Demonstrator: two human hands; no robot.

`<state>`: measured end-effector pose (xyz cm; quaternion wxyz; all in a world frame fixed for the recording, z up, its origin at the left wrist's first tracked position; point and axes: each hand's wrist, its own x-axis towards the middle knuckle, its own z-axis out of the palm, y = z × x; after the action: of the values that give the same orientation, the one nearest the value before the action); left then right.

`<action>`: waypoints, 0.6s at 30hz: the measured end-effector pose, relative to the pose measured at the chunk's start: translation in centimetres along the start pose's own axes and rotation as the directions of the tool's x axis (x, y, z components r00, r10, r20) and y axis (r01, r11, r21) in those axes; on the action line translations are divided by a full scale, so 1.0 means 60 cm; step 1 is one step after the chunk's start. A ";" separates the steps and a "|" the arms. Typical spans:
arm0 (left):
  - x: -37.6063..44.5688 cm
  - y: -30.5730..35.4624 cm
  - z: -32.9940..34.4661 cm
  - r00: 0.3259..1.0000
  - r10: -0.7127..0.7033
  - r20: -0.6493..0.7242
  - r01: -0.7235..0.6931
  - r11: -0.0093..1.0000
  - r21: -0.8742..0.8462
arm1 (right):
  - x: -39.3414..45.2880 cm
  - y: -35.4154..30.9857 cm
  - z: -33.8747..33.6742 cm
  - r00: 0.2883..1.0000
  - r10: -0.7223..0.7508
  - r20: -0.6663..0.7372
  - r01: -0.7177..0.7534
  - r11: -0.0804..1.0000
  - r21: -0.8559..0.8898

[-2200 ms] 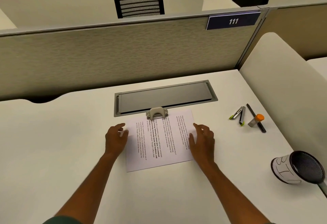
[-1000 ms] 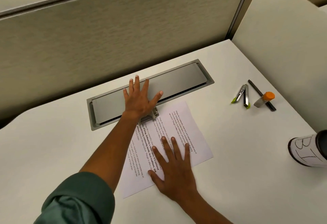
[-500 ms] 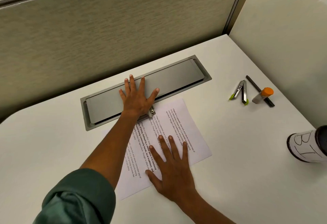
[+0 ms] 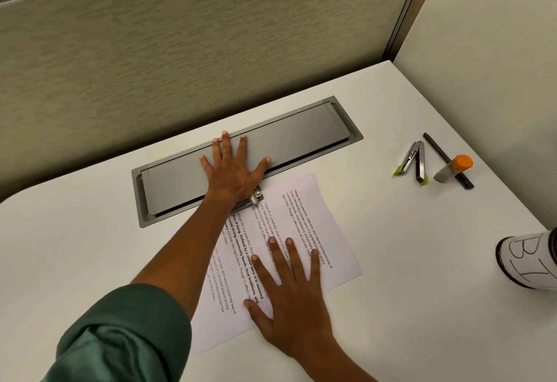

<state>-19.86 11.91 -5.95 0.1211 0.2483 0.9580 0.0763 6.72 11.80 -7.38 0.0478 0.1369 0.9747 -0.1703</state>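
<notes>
Evidently the punching step is in hand. The left hand (image 4: 233,175) bears down with its heel on a small metal hole punch (image 4: 256,196) seated over the far edge of the printed sheet (image 4: 325,231). Its arm is stretched forward, and its straight fingers fan across the grey cable-tray lid (image 4: 304,140), gripping nothing. The right hand (image 4: 294,300) lies flat on the sheet's near half, fingers apart, pinning it to the white desk (image 4: 422,261). Next, I judge, comes a firm, straight press, then a lift-off without dragging the paper.

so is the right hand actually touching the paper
Touching. The head view shows the right hand lying flat on the paper, fingers straight and spread over the printed text, with no gap visible under them.
</notes>
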 end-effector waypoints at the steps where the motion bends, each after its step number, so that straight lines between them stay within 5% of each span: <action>1: 0.001 -0.001 0.001 1.000 0.001 -0.001 -0.001 1.000 0.001 | 0.001 0.001 0.001 1.000 -0.001 -0.006 0.001 1.000 -0.004; 18: 0.005 -0.002 0.006 1.000 -0.009 0.007 0.009 1.000 0.011 | 0.001 0.001 0.003 1.000 0.002 0.017 -0.002 1.000 -0.010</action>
<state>-20.06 11.96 -6.40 0.1234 0.2451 0.9591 0.0698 6.67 11.80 -7.55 0.0570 0.1362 0.9749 -0.1663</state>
